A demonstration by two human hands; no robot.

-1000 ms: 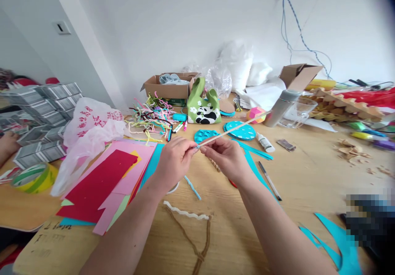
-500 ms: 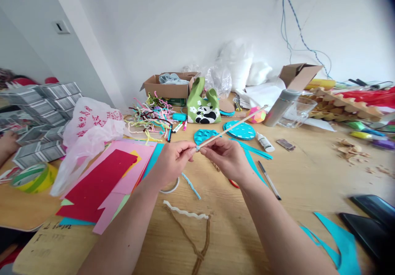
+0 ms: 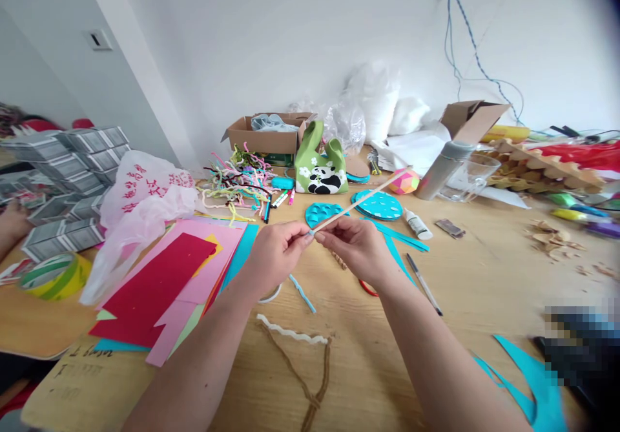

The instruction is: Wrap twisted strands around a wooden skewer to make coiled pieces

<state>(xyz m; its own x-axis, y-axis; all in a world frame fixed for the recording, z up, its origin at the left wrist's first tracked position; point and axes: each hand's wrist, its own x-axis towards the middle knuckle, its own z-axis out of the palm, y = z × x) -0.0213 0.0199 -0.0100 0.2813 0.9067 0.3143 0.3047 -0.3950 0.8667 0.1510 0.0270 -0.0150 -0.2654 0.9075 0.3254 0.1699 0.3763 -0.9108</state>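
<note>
Over the middle of the table, my left hand (image 3: 277,251) is closed, thumb and forefinger pinching the near end of a thin pale stick (image 3: 372,192). A small light blue bit (image 3: 311,232) shows at that end; its kind is too small to tell. My right hand (image 3: 357,248) pinches the stick just beside it, and the stick slants up to the right. Below the hands lie a light blue twisted strip (image 3: 303,294), a white wavy strip (image 3: 290,332) and a knotted brown cord (image 3: 314,390).
Coloured paper (image 3: 159,283) and a tape roll (image 3: 55,276) lie left. Behind stand a panda bag (image 3: 320,167), pipe cleaners (image 3: 237,180) and a cardboard box (image 3: 261,136). To the right are a glue bottle (image 3: 417,224), a pen (image 3: 425,285) and a grey flask (image 3: 443,170). Another person's hand (image 3: 13,225) is far left.
My left fingertips have shifted slightly right, covering more of the light blue bit at the stick's end. My right hand keeps its pinch, and the view has shifted very slightly.
</note>
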